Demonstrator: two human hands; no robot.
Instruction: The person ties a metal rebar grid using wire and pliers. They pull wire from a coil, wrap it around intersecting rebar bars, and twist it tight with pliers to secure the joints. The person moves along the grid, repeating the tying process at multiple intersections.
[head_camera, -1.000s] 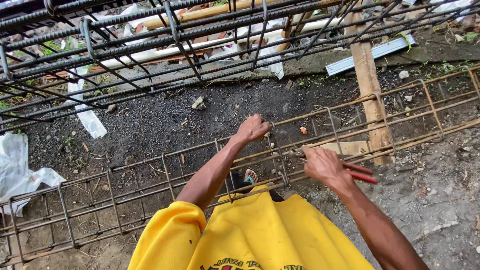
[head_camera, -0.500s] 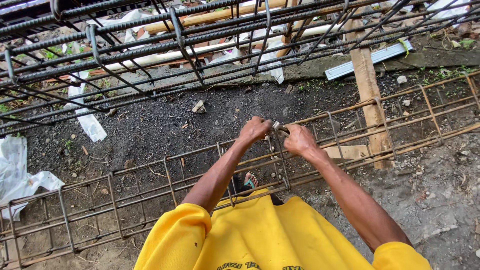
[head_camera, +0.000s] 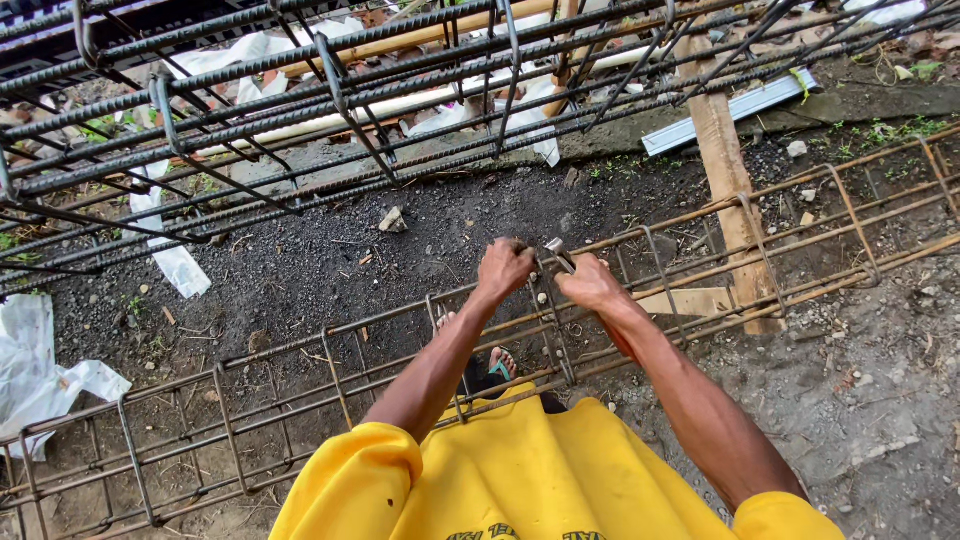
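Both hands meet at the top bar of a long rusty rebar cage (head_camera: 300, 400) lying across dark gravel ground (head_camera: 330, 250); the left hand (head_camera: 503, 268) is closed around the bar beside a stirrup, and the right hand (head_camera: 590, 283) grips pincers (head_camera: 557, 253) whose metal head touches the same joint. Beyond, a second, darker rebar cage (head_camera: 300, 110) lies raised; a wooden post (head_camera: 722, 160) stands behind the rusty cage, white plastic sheeting (head_camera: 40, 360) lies left, and a yellow shirt (head_camera: 520, 470) fills the foreground.

Rusty matt steel rebar cage (head_camera: 300, 385), rough wooden post (head_camera: 730, 190), yellow cloth shirt (head_camera: 520, 470)
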